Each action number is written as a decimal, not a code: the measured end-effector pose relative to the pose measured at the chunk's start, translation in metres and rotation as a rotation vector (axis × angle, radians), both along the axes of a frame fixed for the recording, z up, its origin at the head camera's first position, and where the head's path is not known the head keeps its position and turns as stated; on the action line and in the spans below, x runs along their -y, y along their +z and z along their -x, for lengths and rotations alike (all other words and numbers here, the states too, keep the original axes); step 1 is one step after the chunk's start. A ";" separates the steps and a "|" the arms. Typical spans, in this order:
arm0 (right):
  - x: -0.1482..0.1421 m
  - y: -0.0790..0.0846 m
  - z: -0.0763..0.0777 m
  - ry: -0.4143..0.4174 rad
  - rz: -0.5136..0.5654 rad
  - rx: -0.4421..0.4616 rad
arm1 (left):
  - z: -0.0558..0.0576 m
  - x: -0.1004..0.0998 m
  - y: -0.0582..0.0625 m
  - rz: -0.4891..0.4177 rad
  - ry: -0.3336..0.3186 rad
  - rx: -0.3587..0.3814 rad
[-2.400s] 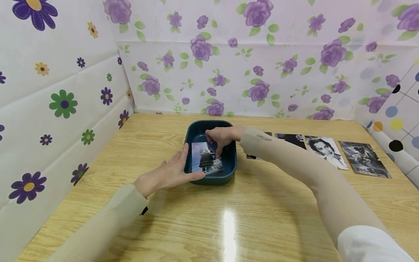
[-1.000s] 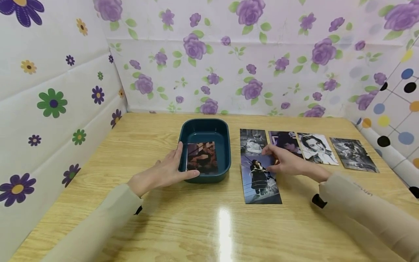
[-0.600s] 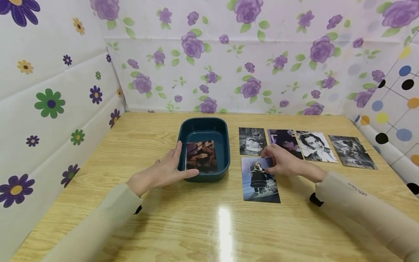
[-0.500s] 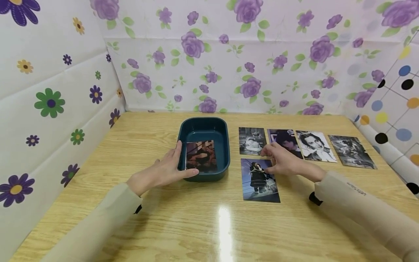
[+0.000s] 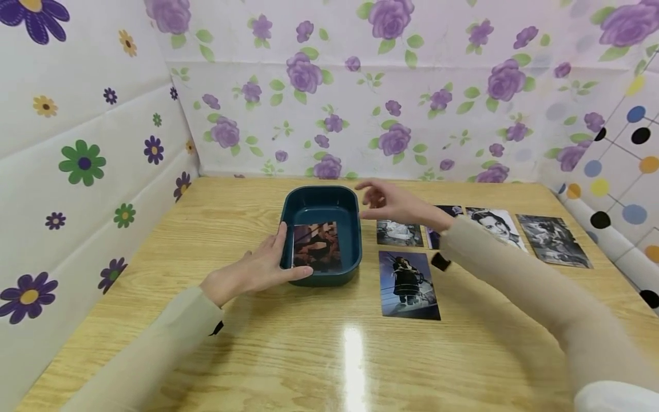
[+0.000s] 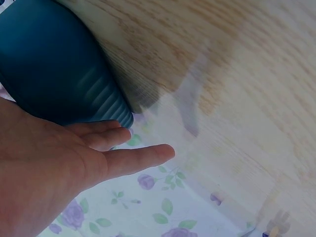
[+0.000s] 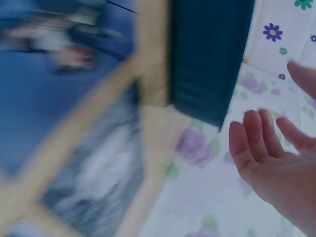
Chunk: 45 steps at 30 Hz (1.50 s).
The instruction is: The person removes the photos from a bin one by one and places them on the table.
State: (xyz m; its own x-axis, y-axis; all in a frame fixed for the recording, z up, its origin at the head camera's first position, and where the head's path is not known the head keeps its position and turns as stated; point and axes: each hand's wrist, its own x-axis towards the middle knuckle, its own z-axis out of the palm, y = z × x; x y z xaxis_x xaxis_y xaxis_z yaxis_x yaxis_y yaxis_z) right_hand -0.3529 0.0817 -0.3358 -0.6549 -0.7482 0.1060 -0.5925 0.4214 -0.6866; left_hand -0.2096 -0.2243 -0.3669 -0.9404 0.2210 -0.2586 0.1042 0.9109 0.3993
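A dark teal plastic box [image 5: 321, 197] with rounded corners stands mid-table, a brownish photo card [image 5: 319, 249] lying in its front part. Against its left front corner rests my left hand [image 5: 257, 272], fingers extended along the side and thumb over the front rim. In the left wrist view the fingers lie along the box's outer wall [image 6: 54, 64]. My right hand [image 5: 393, 205] is raised beside the right rim, fingers loosely bent, nothing in them; the right wrist view shows its palm bare too. A bluish photo card [image 5: 409, 286] of an embracing couple lies right of the box.
Behind the bluish card runs a row of photo cards: a grey one [image 5: 399, 233], a purple one [image 5: 431, 237] partly under the right arm, a black-and-white portrait [image 5: 494, 226] and a dark one [image 5: 553, 240]. Flowered cloth [image 5: 257, 114] walls the table's back.
My right hand took the bluish card from the box, laid it in front of the row, let it go and moved back left toward the box. The left hand has stayed at the box.
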 end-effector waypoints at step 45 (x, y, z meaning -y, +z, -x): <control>0.122 -0.021 0.036 0.198 -0.633 -0.114 | -0.002 0.004 0.000 -0.018 0.006 0.024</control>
